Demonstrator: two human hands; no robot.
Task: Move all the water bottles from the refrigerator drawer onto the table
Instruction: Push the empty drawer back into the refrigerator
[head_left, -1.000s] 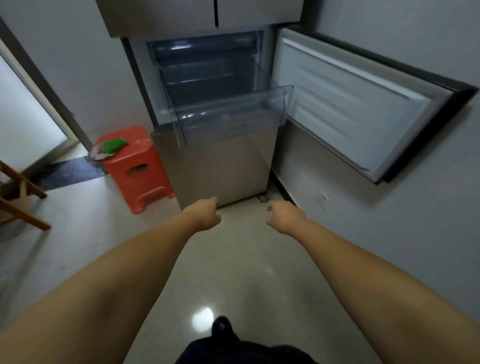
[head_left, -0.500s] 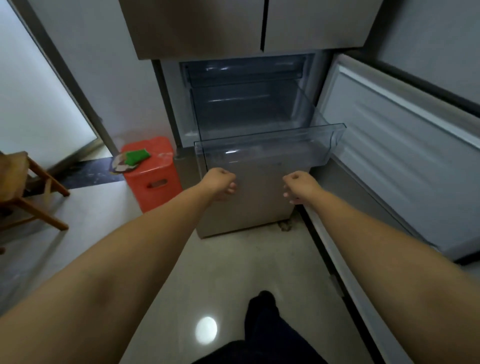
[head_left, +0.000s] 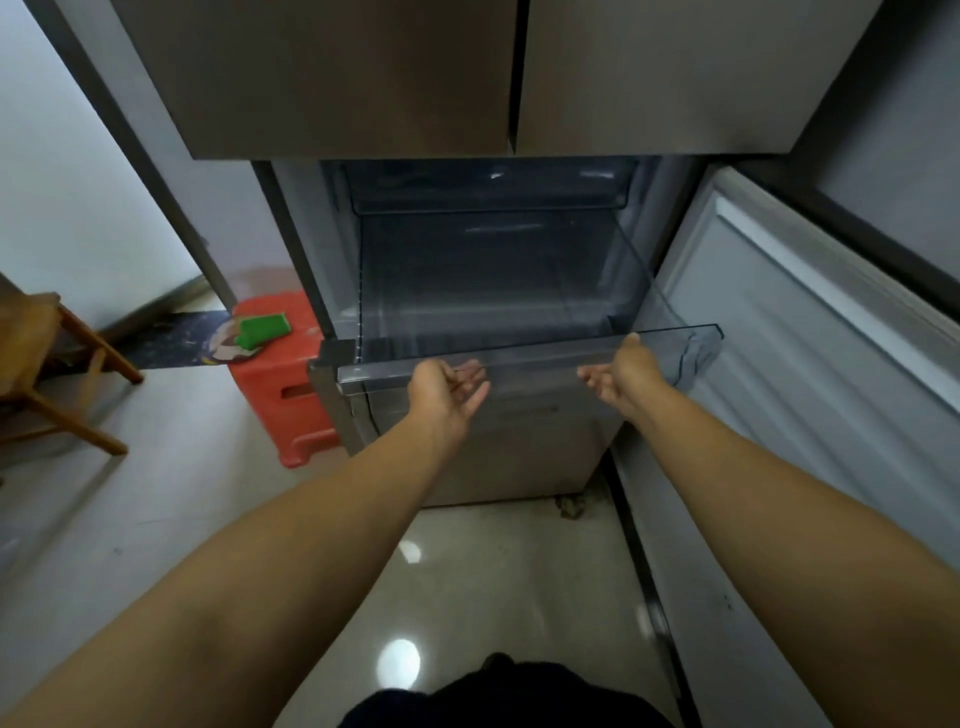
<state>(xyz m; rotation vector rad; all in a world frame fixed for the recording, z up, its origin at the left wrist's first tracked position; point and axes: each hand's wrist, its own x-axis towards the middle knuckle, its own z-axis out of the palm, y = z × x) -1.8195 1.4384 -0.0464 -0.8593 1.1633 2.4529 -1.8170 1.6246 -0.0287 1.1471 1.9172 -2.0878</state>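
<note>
The clear plastic refrigerator drawer is pulled out of the lower compartment. I see no water bottle inside it. My left hand is at the left part of the drawer's front panel, its fingers showing through the plastic from underneath. My right hand holds the right part of the front, thumb up at the rim and fingers blurred behind the panel. No table is in view.
The lower refrigerator door stands open on the right, close to my right arm. A red plastic stool with a green object stands left of the refrigerator. A wooden chair is at far left. The shiny floor lies below.
I have stepped closer to the refrigerator. Both hands rose from below the drawer to its front panel and took hold of it.
</note>
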